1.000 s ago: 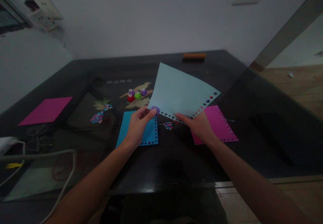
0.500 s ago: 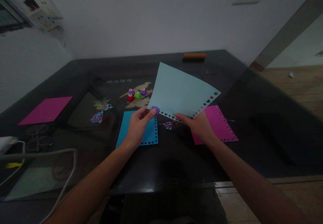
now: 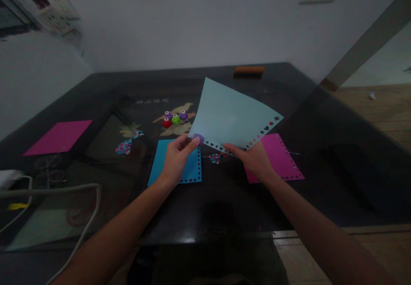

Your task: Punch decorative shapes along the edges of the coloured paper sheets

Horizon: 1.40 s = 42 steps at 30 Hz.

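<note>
A pale blue sheet of paper (image 3: pixel 233 109) is held up over the desk, with small star and heart holes along two of its edges. My left hand (image 3: pixel 178 156) is closed on a small purple craft punch (image 3: pixel 198 138), which sits at the sheet's left corner. My right hand (image 3: pixel 255 158) pinches the sheet's lower edge, thumb on top, fingers hidden beneath. Below my left hand lies a blue sheet (image 3: pixel 159 163) with punched edges. Under my right hand is a pink sheet (image 3: pixel 276 156), also punched. Between them rests a little pile of paper confetti (image 3: pixel 214 158).
Several red, green and purple craft punches (image 3: pixel 175 119) stand behind my left hand. More confetti (image 3: pixel 124 146) and a plain pink sheet (image 3: pixel 62 137) lie to the left. A white cable (image 3: pixel 96 199) crosses the front left. An orange-brown roll (image 3: pixel 249 69) lies at the back.
Almost nothing differs. The view has shifted slightly; both hands keep their hold on the sheet and the punch.
</note>
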Each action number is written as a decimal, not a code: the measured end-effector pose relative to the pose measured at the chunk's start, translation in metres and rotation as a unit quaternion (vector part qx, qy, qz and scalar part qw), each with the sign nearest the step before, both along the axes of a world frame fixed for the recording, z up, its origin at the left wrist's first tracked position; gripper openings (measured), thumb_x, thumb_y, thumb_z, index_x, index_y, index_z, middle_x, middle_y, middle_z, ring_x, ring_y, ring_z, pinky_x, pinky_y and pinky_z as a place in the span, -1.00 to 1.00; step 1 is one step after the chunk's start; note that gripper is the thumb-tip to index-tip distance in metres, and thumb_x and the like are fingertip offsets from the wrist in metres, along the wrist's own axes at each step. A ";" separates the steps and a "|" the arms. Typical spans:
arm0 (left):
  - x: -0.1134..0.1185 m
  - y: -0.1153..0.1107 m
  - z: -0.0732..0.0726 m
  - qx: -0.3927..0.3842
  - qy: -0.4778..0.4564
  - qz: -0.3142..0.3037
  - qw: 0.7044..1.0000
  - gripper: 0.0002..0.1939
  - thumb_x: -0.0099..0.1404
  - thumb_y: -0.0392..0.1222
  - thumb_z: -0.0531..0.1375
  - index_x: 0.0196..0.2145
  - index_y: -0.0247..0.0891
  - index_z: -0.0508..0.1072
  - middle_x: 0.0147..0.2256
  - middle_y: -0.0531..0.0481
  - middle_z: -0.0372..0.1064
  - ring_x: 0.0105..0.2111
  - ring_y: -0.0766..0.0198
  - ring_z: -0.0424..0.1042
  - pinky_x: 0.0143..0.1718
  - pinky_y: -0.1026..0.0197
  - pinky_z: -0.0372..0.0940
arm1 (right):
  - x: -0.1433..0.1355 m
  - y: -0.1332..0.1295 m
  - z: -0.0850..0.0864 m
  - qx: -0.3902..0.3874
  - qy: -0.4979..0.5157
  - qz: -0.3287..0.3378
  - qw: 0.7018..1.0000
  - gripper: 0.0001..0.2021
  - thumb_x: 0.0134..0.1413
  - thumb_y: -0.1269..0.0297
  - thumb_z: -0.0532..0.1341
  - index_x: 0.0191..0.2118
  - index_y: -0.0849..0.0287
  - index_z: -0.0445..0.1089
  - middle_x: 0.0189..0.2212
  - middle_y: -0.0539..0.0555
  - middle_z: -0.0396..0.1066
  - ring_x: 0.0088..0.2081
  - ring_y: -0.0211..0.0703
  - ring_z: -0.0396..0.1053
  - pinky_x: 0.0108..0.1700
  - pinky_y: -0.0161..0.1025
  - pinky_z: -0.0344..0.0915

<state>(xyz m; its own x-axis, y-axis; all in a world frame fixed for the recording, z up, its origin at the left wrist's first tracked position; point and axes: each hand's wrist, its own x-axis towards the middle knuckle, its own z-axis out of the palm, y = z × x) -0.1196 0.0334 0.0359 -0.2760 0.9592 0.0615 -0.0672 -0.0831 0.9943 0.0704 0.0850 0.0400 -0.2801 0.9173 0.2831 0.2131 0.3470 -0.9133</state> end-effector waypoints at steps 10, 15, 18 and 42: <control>0.001 0.000 -0.003 0.011 0.003 -0.003 1.000 -0.77 0.15 -0.10 0.26 -0.26 -0.27 0.52 -0.27 -0.02 0.50 -0.23 0.21 0.43 -0.09 0.13 0.26 | 0.002 0.002 -0.005 0.018 -0.009 -0.003 1.000 -0.74 -0.10 0.19 0.29 -0.21 0.07 0.48 -0.25 0.09 0.53 -0.12 0.05 0.44 -0.01 0.04 0.33; 0.000 0.000 -0.006 0.012 0.033 -0.002 0.999 -0.77 0.17 -0.08 0.25 -0.26 -0.26 0.52 -0.28 -0.02 0.50 -0.25 0.20 0.43 -0.13 0.13 0.27 | 0.003 0.004 -0.009 0.037 -0.039 0.000 0.999 -0.74 -0.08 0.17 0.28 -0.20 0.07 0.48 -0.21 0.09 0.52 -0.09 0.05 0.42 0.06 0.09 0.26; 0.000 0.001 -0.006 0.017 0.042 -0.012 0.999 -0.78 0.18 -0.08 0.24 -0.26 -0.25 0.51 -0.28 -0.01 0.50 -0.23 0.19 0.43 -0.11 0.12 0.27 | 0.003 0.004 -0.010 0.044 -0.040 -0.001 0.998 -0.72 -0.07 0.17 0.28 -0.18 0.08 0.48 -0.22 0.09 0.52 -0.07 0.04 0.41 0.09 0.09 0.22; 0.000 0.007 -0.013 0.019 0.043 -0.013 0.999 -0.76 0.19 -0.08 0.22 -0.23 -0.26 0.49 -0.24 -0.06 0.49 -0.19 0.15 0.43 -0.06 0.06 0.26 | 0.001 0.002 -0.005 -0.034 -0.010 -0.043 0.998 -0.71 -0.16 0.17 0.31 -0.25 0.15 0.50 -0.25 0.16 0.53 -0.13 0.08 0.45 -0.05 0.05 0.35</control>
